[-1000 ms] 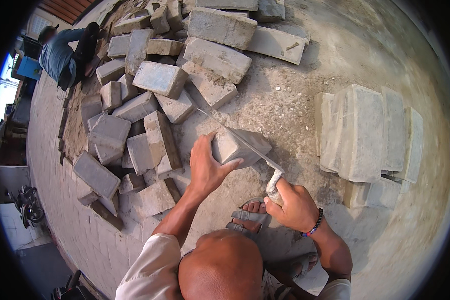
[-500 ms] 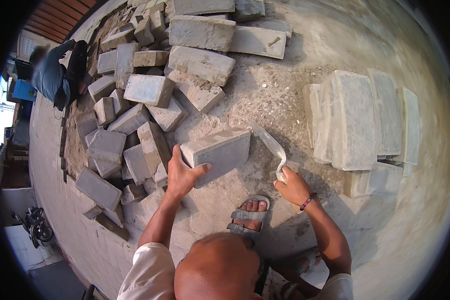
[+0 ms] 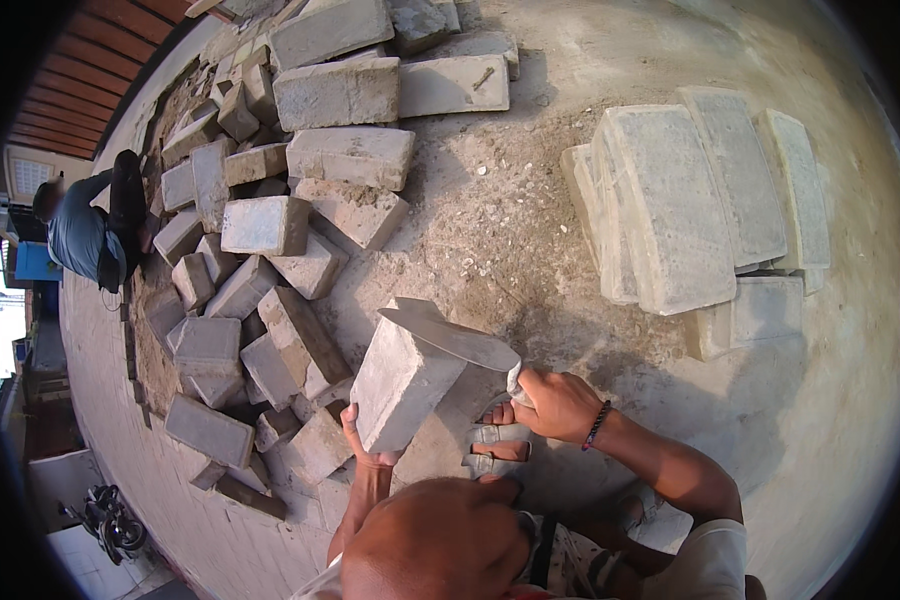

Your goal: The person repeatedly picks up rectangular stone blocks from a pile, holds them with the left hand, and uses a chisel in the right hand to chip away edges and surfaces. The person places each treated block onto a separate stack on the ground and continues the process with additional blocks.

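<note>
A grey concrete block [image 3: 405, 382] is tilted up in front of me, held near its lower left end by my left hand [image 3: 368, 440]. Those fingers are closed round the block, partly hidden by it. My right hand [image 3: 555, 403] grips the handle of a trowel [image 3: 460, 343]. Its metal blade lies across the upper end of the block and appears to touch it. A sandalled foot [image 3: 500, 440] is on the ground just below the right hand.
A loose heap of concrete blocks [image 3: 210, 345] spreads along the left and far side. On the right stands a stack of blocks [image 3: 670, 210]. Crumbled mortar and dust [image 3: 490, 230] cover the ground between them. Another person [image 3: 85, 225] crouches at the far left.
The block has been turned to a steeper tilt and drawn nearer to me. The trowel has swung left, from beside the block to across its upper end.
</note>
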Action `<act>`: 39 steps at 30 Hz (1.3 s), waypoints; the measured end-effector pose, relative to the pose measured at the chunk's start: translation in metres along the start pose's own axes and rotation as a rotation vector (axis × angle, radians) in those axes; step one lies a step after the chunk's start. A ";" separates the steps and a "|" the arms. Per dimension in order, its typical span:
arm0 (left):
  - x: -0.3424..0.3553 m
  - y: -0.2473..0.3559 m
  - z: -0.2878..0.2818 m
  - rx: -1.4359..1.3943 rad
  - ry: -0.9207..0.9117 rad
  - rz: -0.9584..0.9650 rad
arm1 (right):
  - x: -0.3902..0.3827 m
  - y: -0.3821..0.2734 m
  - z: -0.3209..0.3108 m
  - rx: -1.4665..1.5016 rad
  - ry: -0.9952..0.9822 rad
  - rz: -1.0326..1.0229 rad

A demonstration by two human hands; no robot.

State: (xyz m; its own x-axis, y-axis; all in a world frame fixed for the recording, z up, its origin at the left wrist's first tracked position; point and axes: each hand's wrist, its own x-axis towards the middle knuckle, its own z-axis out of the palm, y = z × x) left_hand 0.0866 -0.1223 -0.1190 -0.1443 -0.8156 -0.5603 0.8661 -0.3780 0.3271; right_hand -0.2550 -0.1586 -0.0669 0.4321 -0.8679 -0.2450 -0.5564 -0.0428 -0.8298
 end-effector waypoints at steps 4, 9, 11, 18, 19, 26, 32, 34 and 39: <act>0.010 -0.011 -0.016 -0.020 -0.068 -0.038 | -0.001 0.043 -0.010 -0.140 -0.097 0.334; 0.020 -0.033 0.050 0.141 -0.073 -0.226 | -0.090 0.042 -0.061 -0.209 -0.298 0.453; 0.025 -0.040 0.057 0.237 -0.009 -0.319 | -0.131 0.035 -0.086 -0.302 -0.352 0.447; 0.035 -0.102 0.088 0.317 -0.061 -0.735 | -0.260 0.005 -0.124 -0.363 0.030 0.559; 0.034 -0.108 0.091 0.322 -0.084 -0.777 | -0.268 0.006 -0.122 -0.361 0.066 0.526; 0.024 -0.154 0.093 0.277 -0.029 -0.955 | -0.260 0.022 -0.054 -0.498 0.068 0.150; 0.015 -0.161 0.076 0.149 0.087 -0.970 | -0.218 0.074 -0.058 -0.612 0.000 0.191; 0.011 -0.162 0.080 0.114 0.264 -0.867 | -0.202 0.084 -0.070 -0.571 0.059 0.327; 0.022 -0.158 0.050 -0.082 0.169 -0.985 | -0.197 0.070 -0.070 -0.476 0.049 0.276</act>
State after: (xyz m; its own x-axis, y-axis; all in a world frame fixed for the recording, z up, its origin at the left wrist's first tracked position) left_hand -0.0776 -0.1025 -0.1448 -0.7510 -0.0798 -0.6554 0.4279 -0.8148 -0.3911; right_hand -0.4287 -0.0256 -0.0418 0.1975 -0.9002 -0.3880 -0.9087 -0.0196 -0.4171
